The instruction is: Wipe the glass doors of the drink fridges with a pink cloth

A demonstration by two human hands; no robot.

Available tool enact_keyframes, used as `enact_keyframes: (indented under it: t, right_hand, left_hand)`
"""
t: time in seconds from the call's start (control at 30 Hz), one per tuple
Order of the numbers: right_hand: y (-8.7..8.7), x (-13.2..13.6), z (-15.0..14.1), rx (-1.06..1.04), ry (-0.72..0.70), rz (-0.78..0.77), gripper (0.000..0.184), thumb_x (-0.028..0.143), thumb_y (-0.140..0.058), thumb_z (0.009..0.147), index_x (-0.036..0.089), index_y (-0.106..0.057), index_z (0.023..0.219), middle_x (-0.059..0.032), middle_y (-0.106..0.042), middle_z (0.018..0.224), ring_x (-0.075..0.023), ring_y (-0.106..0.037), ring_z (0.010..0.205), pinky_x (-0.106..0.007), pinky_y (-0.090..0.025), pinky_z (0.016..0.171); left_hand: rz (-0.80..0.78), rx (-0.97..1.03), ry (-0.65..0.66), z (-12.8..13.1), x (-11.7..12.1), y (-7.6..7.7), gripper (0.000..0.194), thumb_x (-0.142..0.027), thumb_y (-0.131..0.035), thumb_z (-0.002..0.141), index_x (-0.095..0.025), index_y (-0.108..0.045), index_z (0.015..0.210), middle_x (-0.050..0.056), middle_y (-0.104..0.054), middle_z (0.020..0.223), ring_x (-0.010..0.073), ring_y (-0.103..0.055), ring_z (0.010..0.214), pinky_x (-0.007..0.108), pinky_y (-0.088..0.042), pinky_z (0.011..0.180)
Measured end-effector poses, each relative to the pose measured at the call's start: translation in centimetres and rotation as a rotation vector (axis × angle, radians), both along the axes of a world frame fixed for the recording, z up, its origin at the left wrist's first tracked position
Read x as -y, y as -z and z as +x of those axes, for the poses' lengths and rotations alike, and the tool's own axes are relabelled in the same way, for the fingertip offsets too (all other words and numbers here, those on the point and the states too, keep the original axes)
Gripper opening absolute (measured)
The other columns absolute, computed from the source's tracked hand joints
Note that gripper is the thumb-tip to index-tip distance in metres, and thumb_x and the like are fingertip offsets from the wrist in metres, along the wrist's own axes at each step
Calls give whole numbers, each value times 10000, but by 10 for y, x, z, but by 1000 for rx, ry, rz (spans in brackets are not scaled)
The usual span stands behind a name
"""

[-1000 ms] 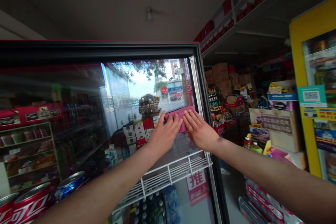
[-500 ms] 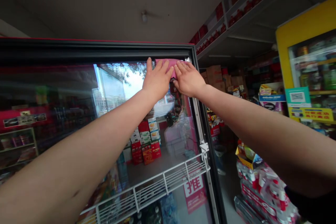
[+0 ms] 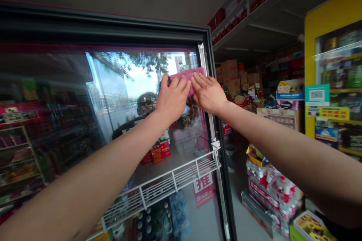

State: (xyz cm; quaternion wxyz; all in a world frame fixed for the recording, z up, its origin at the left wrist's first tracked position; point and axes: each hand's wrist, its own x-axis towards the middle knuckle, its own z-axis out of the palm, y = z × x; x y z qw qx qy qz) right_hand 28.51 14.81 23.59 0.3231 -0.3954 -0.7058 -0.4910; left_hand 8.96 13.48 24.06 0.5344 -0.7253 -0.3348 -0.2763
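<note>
A pink cloth (image 3: 185, 74) lies against the glass door (image 3: 132, 71), near its upper right corner. My left hand (image 3: 172, 96) is closed on the left part of the cloth, its bent fingers pressing it to the glass and the little finger held apart. Right beside it, my right hand (image 3: 208, 92) holds the cloth's right part, fingers close together and pointing left. The two hands nearly touch at the fingertips. Both thumbs and the cloth's lower part are largely hidden. Both arms reach up and forward to the door.
A white wire rack (image 3: 172, 182) crosses the door below my hands, fixed to a metal rail (image 3: 212, 128). The black door frame (image 3: 209, 52) runs along the right. Packs of bottles (image 3: 271, 184) stand on the floor, and a yellow cooler (image 3: 311, 56) is farther right.
Both hands and the cloth have moved down the glass from the top frame. The view has tilted lower, and more of the rail's top shows above the cloth.
</note>
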Motion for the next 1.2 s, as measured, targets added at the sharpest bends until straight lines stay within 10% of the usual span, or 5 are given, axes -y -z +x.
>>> enact_keyframes:
  t: [0.37,0.9,1.2]
  right_hand:
    - [71,10,5,28,36,-85,596,254,-519,1063,-33,-559,1584,-285,-489,1699,-407,-551,1556,-514,-447,1240]
    - [149,35,1,241,172,-232,444,142,-523,1075,-27,-666,1460,-321,-650,1536,-379,-763,1256,-477,-625,986]
    - [108,52,-15,276,145,-280,209,154,-530,1088,138,-727,1155,-180,-752,1134,-296,-748,991,-406,-532,838]
  left_hand:
    - [-86,-78,-20,-4,3,70,602,-230,-338,1097,-124,-473,1674,188,-524,1710,394,-509,1495,692,-229,1332]
    - [-76,-330,-10,-23,19,135,476,-199,-440,1090,-161,-669,1506,116,-703,1513,295,-624,1332,606,-391,1289]
    - [0,-354,1,-44,25,120,388,-180,-475,1086,-222,-757,1350,84,-763,1366,270,-669,1216,594,-397,1284]
